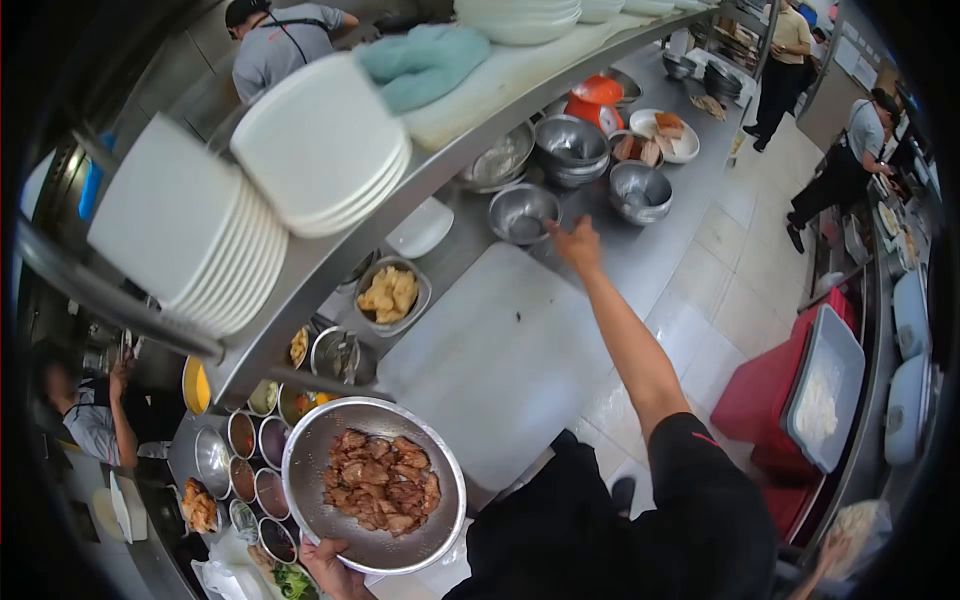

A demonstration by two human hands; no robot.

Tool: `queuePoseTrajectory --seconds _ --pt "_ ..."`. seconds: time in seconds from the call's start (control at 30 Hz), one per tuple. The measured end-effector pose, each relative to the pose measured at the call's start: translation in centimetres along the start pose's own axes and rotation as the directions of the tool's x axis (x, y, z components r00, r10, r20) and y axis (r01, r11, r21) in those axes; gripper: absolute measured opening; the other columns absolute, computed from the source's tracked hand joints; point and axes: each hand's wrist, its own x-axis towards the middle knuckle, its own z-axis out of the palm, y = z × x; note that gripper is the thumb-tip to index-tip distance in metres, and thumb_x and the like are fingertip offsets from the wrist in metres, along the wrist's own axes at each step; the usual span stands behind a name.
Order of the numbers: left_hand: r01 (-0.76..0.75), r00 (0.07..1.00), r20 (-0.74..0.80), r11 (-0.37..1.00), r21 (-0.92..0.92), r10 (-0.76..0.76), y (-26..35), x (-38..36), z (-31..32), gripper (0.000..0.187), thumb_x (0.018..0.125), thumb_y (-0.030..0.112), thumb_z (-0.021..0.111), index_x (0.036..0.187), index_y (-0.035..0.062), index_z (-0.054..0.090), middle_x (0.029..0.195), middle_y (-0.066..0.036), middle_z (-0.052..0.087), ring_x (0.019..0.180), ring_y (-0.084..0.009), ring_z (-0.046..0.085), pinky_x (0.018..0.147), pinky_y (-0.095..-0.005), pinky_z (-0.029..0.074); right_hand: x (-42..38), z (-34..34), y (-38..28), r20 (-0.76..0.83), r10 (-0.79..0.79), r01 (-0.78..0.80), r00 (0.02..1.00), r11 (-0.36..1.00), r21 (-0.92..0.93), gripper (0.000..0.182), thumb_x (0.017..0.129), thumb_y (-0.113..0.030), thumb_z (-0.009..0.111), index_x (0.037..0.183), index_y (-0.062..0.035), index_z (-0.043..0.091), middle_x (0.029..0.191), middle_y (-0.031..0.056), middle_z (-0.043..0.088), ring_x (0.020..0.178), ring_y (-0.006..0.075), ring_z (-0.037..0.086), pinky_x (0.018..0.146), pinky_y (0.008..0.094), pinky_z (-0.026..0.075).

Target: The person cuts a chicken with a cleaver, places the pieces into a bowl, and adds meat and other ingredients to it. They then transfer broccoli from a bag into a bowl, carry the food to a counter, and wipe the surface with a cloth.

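Observation:
A large perforated steel bowl (450, 470) with browned pieces of meat (380, 482) is held at its lower rim by my left hand (332, 566). My right hand (577, 246) reaches out over the steel counter beside a small empty steel bowl (522, 212), index finger near its rim, fingers apart. Whether the fingertip touches the rim I cannot tell. Between my hands lies a white cutting board (490, 370). More steel bowls (641, 190) stand just right of my right hand.
Stacked white plates (315, 145) fill the shelf above the counter. Sauce and ingredient containers (243, 434) stand at lower left, near a bowl of yellowish food (388, 294). An orange scale (596, 98) stands farther back. A red bin (750, 405) is at right. Several people work around the kitchen.

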Motion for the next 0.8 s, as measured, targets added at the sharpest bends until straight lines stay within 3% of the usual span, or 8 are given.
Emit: queuePoseTrajectory --seconds 0.07,0.13,0.17,0.23,0.47,0.53,0.6,0.8 --pt "0.032 0.999 0.035 0.999 -0.026 -0.031 -1.5 -0.7 3.4 0.039 0.052 -0.004 0.047 0.091 -0.0073 0.056 0.081 -0.012 0.062 0.063 -0.0210 0.060 0.061 -0.0293 0.050 4.7 1.5 0.8 0.016 0.138 -0.139 0.990 0.990 0.030 0.046 0.072 -0.035 0.069 0.092 0.0048 0.059 0.085 0.0232 0.063 0.083 0.0336 0.063 0.073 0.0414 0.050" --pt "0.028 1.000 0.000 0.998 -0.056 -0.028 -2.1 -1.8 8.0 0.033 0.053 -0.005 0.048 0.084 -0.0058 0.056 0.077 -0.011 0.062 0.061 -0.0202 0.059 0.059 -0.0289 0.049 7.0 1.9 2.0 0.480 0.108 -0.102 0.870 0.994 -0.039 0.037 0.071 -0.027 0.064 0.082 0.0075 0.061 0.081 0.0264 0.063 0.083 0.0380 0.062 0.077 0.0433 0.049" --pt "0.025 0.999 -0.037 0.999 -0.047 -0.027 -2.2 -2.1 10.0 0.030 0.053 -0.006 0.049 0.082 -0.0053 0.055 0.076 -0.011 0.061 0.060 -0.0198 0.058 0.058 -0.0288 0.049 7.3 1.5 2.3 0.485 0.103 -0.099 0.868 0.995 -0.034 0.037 0.071 -0.027 0.064 0.082 0.0075 0.061 0.081 0.0264 0.063 0.083 0.0380 0.062 0.077 0.0433 0.049" --pt "0.012 1.000 -0.020 0.999 -0.039 -0.013 -2.2 -2.3 13.0 0.032 0.054 -0.006 0.049 0.085 -0.0059 0.054 0.077 -0.010 0.060 0.060 -0.0199 0.057 0.059 -0.0288 0.048 6.3 0.8 3.6 0.117 -0.269 0.284 0.956 0.949 -0.136 0.024 0.072 -0.017 0.060 0.075 0.0066 0.061 0.077 0.0236 0.063 0.076 0.0376 0.061 0.068 0.0422 0.050" --pt "-0.302 0.953 0.041 0.952 0.046 0.300 -3.6 -1.0 20.1 0.028 0.071 0.004 0.052 0.097 -0.0046 0.059 0.083 -0.004 0.060 0.069 -0.0124 0.056 0.062 -0.0248 0.045 -5.5 -8.0 2.9 0.461 -0.301 0.321 0.834 0.946 0.037 0.020 0.070 -0.014 0.059 0.069 0.0068 0.058 0.065 0.0227 0.059 0.066 0.0389 0.059 0.063 0.0422 0.046" --pt "-0.524 0.847 0.095 0.788 0.323 0.524 -4.2 0.1 20.4 0.012 0.071 0.002 0.051 0.078 -0.0022 0.060 0.063 0.003 0.051 0.058 -0.0056 0.044 0.051 -0.0219 0.035 -8.6 -7.8 2.6 0.605 -0.303 0.320 0.737 0.944 0.084 0.022 0.070 -0.012 0.059 0.073 0.0093 0.058 0.071 0.0300 0.058 0.075 0.0444 0.059 0.071 0.0460 0.046" --pt "-0.604 0.790 0.098 0.740 0.296 0.605 -4.2 0.2 21.8 0.007 0.072 0.001 0.049 0.073 -0.0016 0.056 0.059 0.005 0.048 0.052 -0.0064 0.038 0.046 -0.0248 0.032 -10.7 -7.1 2.7 0.651 -0.317 0.329 0.689 0.938 0.109 0.022 0.071 -0.012 0.059 0.073 0.0091 0.058 0.070 0.0293 0.058 0.074 0.0443 0.059 0.071 0.0458 0.046" --pt "-0.852 0.399 0.361 0.195 0.486 0.843 -6.2 0.9 21.3 0.019 0.063 -0.006 0.054 0.056 0.0027 0.039 0.051 -0.012 0.041 0.042 -0.0271 0.044 0.043 -0.0348 0.036 -12.6 -5.4 2.0 0.676 -0.395 0.420 0.622 0.897 0.138 0.021 0.071 -0.013 0.059 0.069 0.0079 0.057 0.066 0.0264 0.058 0.070 0.0427 0.059 0.066 0.0447 0.046"
